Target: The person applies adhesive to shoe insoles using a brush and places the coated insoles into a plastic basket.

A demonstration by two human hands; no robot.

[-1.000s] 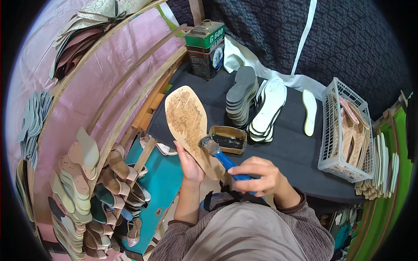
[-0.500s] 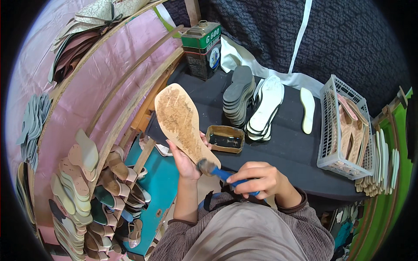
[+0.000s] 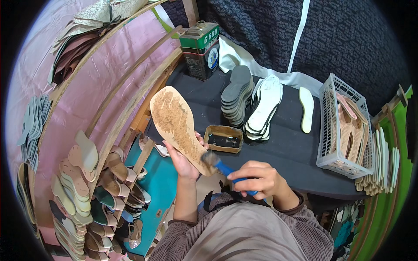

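A tan shoe insole (image 3: 176, 119) lies tilted across my left hand (image 3: 185, 163), its wide end up and to the left. My left fingers and thumb hold it by both edges. Brownish, uneven smears cover most of its upper face. My right hand (image 3: 261, 180) grips the blue handle of a brush (image 3: 230, 171), and the bristles touch the insole's narrow heel end. Just beyond, on the dark table (image 3: 270, 161), stands a small open box (image 3: 224, 148) with dark liquid inside.
Behind the box are a stack of grey insoles (image 3: 235, 95) and a stack of white ones (image 3: 264, 104). One pale insole (image 3: 306, 108) lies alone. A grey plastic crate (image 3: 326, 143) holds tan pieces at right. A green-and-black can (image 3: 200, 52) stands at the back; shoes (image 3: 109, 200) fill racks at left.
The brush bristles have moved slightly up and to the right along the heel end. The heel end looks darker and more smeared. The insole has shifted slightly left and down.
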